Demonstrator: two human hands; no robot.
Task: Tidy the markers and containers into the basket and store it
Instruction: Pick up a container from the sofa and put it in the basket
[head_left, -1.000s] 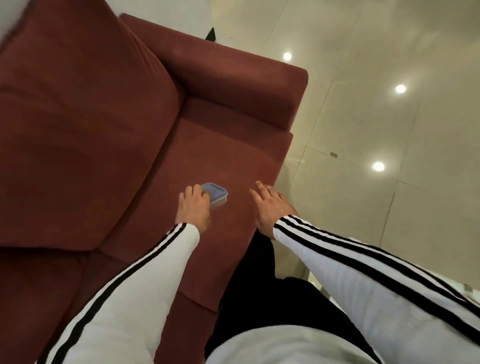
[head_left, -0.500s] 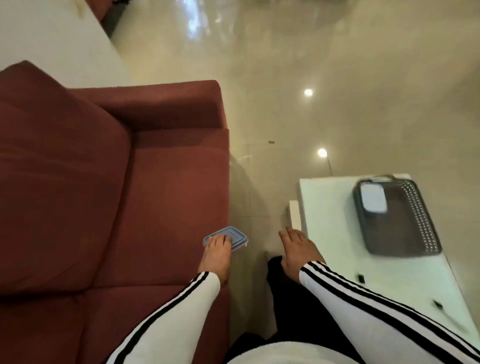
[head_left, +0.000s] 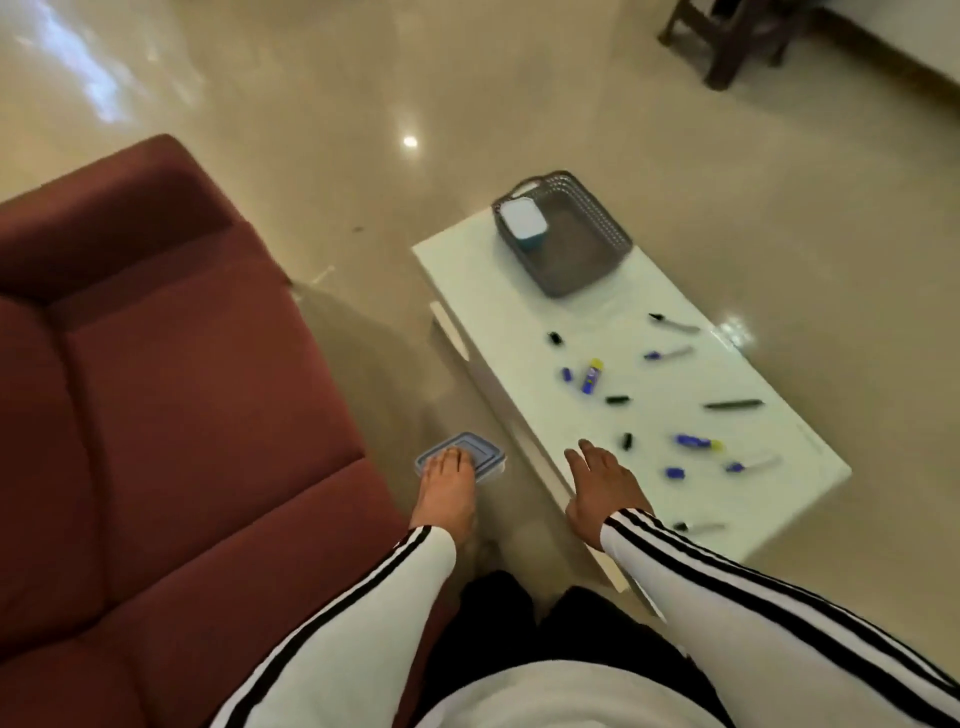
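My left hand (head_left: 447, 488) grips a flat blue-lidded box (head_left: 480, 449), fingers laid over the lid. It now hangs above the floor (head_left: 363, 338), between the sofa (head_left: 182, 389) and the table (head_left: 467, 270). A second ago this box was still over the sofa seat; I have since turned toward the table, so I judge the box is on its way to the basket (head_left: 613, 228).

My right hand (head_left: 597, 483) is open, fingers spread, holding nothing, over the table's near edge. Beyond it, markers (head_left: 696, 442) and loose caps (head_left: 555, 339) lie scattered on the tabletop, none yet in the basket.

The grey basket stands at the table's far end and holds one other box (head_left: 522, 221) with a pale lid, set at its far end. Whether my box has anything inside, I cannot tell.
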